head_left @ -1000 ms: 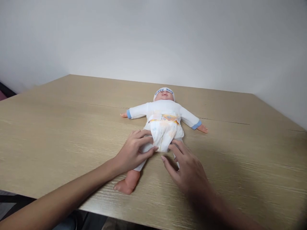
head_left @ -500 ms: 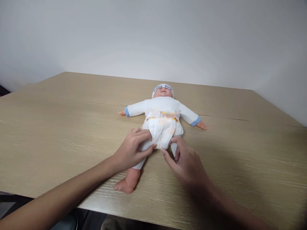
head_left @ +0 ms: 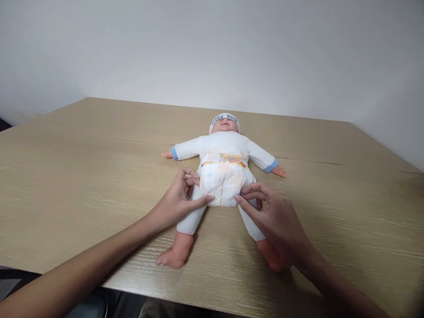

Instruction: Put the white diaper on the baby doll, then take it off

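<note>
A baby doll (head_left: 224, 142) in a white suit with blue cuffs lies on its back, head away from me, arms and legs spread. A white diaper (head_left: 221, 183) with an orange printed waistband is wrapped around its hips, over the suit. At the diaper's left leg edge is my left hand (head_left: 179, 194): the thumb tip rests near the crotch, the bent fingers by the hip, with a gap between them. My right hand (head_left: 268, 214) pinches the right leg edge between thumb and fingers. Some of its fingertips are hidden.
The doll lies on a wide wood-grain table (head_left: 99, 176) with a thin seam running across it. A pale wall (head_left: 212, 53) stands behind the far edge. Below the near edge, dark shapes and part of a seat (head_left: 89, 305) show.
Both hands have moved outward from the crotch, my left toward the hip and my right to the right. The diaper's lower front is spread wider. The doll's right-side leg and foot now show.
</note>
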Action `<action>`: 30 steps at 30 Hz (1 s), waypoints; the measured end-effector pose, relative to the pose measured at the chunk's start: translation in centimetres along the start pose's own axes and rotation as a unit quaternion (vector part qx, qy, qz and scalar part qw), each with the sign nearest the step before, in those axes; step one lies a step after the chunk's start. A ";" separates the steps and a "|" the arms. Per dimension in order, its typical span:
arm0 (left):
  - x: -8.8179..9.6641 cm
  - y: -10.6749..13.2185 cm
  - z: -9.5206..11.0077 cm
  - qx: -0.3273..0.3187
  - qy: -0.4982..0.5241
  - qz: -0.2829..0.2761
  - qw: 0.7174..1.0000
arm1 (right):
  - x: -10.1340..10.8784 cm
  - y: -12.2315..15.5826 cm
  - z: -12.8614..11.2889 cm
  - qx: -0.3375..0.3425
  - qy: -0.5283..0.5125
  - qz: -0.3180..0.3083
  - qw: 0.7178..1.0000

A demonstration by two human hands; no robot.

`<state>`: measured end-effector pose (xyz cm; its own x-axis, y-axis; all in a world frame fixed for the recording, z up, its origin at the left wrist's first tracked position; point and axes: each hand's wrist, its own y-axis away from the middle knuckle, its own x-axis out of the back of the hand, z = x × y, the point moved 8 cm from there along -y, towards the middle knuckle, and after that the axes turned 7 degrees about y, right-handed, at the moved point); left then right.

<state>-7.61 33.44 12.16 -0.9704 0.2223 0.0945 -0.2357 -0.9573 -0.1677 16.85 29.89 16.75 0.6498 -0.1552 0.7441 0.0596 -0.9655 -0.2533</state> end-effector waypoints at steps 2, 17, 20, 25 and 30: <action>0.3 0.2 0.2 0.000 -0.028 0.008 1.000 | 0.1 0.0 -0.2 0.016 0.020 0.009 1.000; -0.5 -0.4 -0.6 0.145 0.101 -0.099 0.979 | -1.6 0.6 -2.1 0.043 0.012 -0.033 0.998; -0.5 -0.6 -0.9 0.171 0.159 -0.098 0.967 | -2.5 0.5 -1.2 -0.003 -0.057 -0.045 0.997; -0.2 -0.5 -0.2 0.134 0.092 -0.083 0.983 | -3.4 0.5 -0.2 -0.054 -0.129 -0.075 0.987; -0.8 -0.3 1.5 0.045 -0.053 -0.082 0.994 | -2.9 0.6 -0.9 -0.032 -0.086 -0.047 0.995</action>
<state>-6.70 33.30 13.59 -0.9071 0.3612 0.2162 -0.3803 -0.9233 -0.0533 14.30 29.60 14.99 0.7646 -0.0312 0.6437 0.0807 -0.9863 -0.1438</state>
